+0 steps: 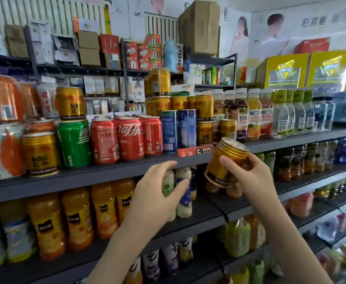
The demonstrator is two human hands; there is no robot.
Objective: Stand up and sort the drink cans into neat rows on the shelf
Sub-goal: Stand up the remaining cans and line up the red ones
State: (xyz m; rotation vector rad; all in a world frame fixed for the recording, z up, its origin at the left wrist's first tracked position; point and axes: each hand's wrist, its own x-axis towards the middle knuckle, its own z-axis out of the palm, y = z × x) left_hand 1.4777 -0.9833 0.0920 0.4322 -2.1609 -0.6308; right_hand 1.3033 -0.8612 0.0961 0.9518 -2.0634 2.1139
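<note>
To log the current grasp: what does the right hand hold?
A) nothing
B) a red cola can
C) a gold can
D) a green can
C: the right hand grips a tilted gold can in front of the shelf edge.

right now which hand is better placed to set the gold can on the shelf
Right. The right hand already grips the gold can, tilted, just below the gold cans' spot on the shelf. The left hand is empty.
</note>
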